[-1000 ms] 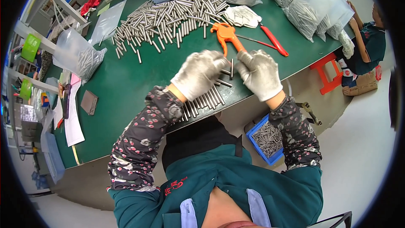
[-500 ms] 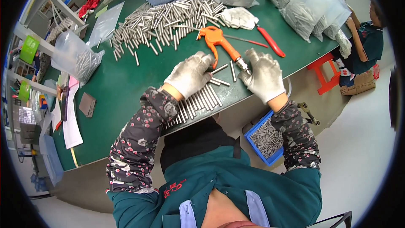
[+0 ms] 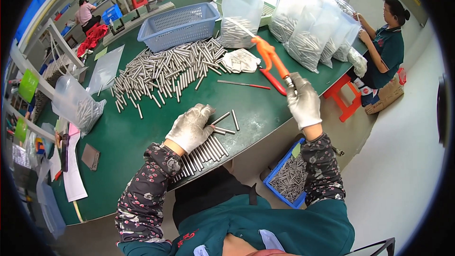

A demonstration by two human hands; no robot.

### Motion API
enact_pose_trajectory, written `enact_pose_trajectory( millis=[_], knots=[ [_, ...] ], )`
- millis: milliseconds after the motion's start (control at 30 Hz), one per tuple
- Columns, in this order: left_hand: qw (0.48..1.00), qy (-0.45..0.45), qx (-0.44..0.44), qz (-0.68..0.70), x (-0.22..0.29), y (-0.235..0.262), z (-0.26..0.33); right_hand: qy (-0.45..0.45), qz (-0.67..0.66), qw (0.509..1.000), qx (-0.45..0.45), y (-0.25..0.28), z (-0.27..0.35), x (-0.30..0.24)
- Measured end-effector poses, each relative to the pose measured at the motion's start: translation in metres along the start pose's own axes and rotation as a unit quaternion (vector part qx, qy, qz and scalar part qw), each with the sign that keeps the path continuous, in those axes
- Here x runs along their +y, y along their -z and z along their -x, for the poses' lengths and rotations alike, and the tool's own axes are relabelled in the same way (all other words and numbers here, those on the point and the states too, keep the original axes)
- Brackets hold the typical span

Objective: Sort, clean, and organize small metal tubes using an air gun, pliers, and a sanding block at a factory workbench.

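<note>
My right hand [image 3: 303, 102], in a pale work glove, is closed round the lower end of an orange air blow gun [image 3: 274, 58]. The gun is raised at a tilt, its thin nozzle pointing up and left towards a bag of pins. My gloved left hand [image 3: 192, 128] lies at the upper end of a row of metal pins [image 3: 203, 152] near the table's front edge. Its thumb and fingers are apart, partly hiding the pins beneath. A few loose pins [image 3: 235, 120] lie just right of it. Beyond spreads a large heap of pins [image 3: 166, 71].
Behind the heap stands a blue plastic basket [image 3: 177, 26]. Clear bags of pins [image 3: 308, 42] fill the far right. A spare glove [image 3: 241, 60], red-handled pliers [image 3: 274, 81] and a thin file [image 3: 244, 84] lie mid-table. A blue crate [image 3: 289, 175] sits below. One person [image 3: 388, 42] sits at right.
My right hand has lifted the orange air gun off the table, up and to the right. My left hand stays by the row of pins. The whole view has shifted.
</note>
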State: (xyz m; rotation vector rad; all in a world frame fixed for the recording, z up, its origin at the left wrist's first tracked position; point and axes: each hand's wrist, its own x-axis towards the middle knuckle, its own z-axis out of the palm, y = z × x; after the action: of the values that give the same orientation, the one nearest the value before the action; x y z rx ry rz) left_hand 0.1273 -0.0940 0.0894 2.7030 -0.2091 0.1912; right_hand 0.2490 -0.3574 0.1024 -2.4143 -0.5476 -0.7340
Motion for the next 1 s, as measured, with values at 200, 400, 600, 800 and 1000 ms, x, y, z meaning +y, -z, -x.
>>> enact_pose_trajectory(
  millis=[200,400,600,800,1000],
  knots=[
    [0.999,0.010,-0.034,-0.023,0.006,0.004,-0.006,-0.037,0.114,0.992,-0.038,-0.016,-0.023,0.042],
    [0.999,-0.033,0.010,-0.021,-0.005,-0.001,-0.001,-0.030,0.020,0.999,0.006,0.003,-0.014,0.070],
    [0.999,-0.027,0.002,-0.021,-0.002,0.000,0.000,-0.068,0.112,0.991,-0.005,0.000,-0.010,0.083],
    [0.999,-0.013,-0.036,-0.027,-0.001,0.002,0.000,-0.077,0.117,0.990,0.002,0.005,0.011,0.104],
    [0.998,0.006,-0.060,-0.030,0.006,0.004,-0.004,-0.131,0.200,0.971,-0.028,-0.006,0.001,0.063]
  ],
)
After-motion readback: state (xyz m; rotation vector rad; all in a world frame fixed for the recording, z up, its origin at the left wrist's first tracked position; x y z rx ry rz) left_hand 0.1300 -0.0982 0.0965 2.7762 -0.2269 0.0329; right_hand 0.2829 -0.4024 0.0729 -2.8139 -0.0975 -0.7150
